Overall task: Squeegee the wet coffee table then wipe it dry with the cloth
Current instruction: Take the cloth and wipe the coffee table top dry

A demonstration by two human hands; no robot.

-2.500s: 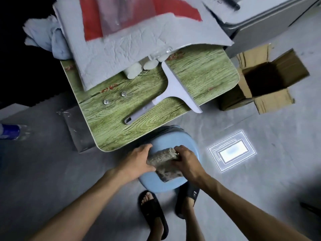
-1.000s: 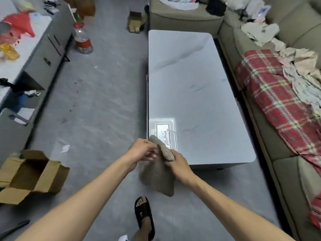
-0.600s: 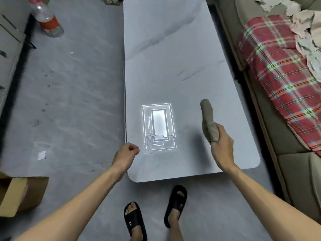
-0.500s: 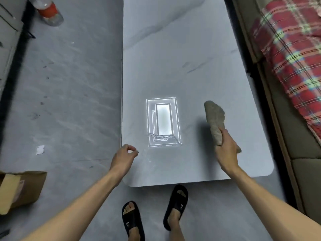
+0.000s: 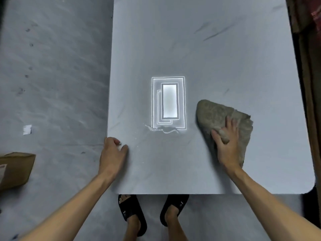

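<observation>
The grey marble-look coffee table [image 5: 199, 49] fills the view from its near edge upward. A grey-brown cloth [image 5: 213, 115] lies spread on its near right part. My right hand [image 5: 225, 145] presses flat on the cloth, with a fold of it pinched between the fingers. At the table's left edge, near the front corner, rests my left hand [image 5: 112, 152] with curled fingers and nothing in it. A thin wet streak [image 5: 161, 130] glints below the ceiling light's reflection [image 5: 169, 101]. No squeegee is in view.
A cardboard box [image 5: 13, 169] stands on the grey floor at the left, with a scrap of paper [image 5: 27, 129] beyond it. The sofa's dark edge [image 5: 309, 84] runs close along the table's right side. My feet in black slippers [image 5: 133, 214] stand at the table's near edge.
I turned from the stool and bucket to the coffee table. The cloth, held up bunched in my right hand, is now down and spread on the tabletop. My left hand moved onto the table's edge.
</observation>
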